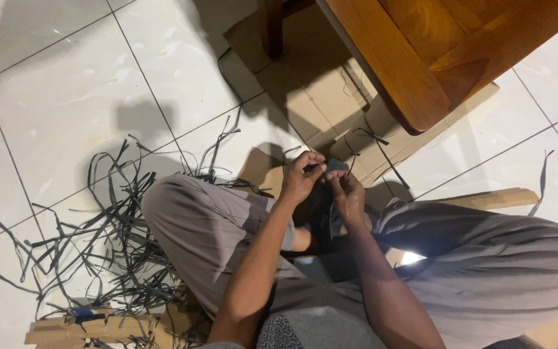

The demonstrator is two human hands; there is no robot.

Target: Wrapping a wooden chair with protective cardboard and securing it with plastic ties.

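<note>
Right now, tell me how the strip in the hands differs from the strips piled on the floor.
The strip in the hands is a single piece pinched between the left hand and right hand; the pile of strips is many pieces, untouched. The held strip is lifted above the lap; the pile lies on the tile floor beside the left knee. The held strip shows only a short bit; the piled strips are long, curled and tangled. Both are dark grey and thin.

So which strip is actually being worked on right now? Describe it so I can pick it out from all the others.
Start at the wooden table at top right and drop to the flattened cardboard under it. Just below, the left hand and right hand meet over the crossed legs, pinching a short dark grey strip. Unlike the loose strip pile on the tiles, it is held up.
</note>
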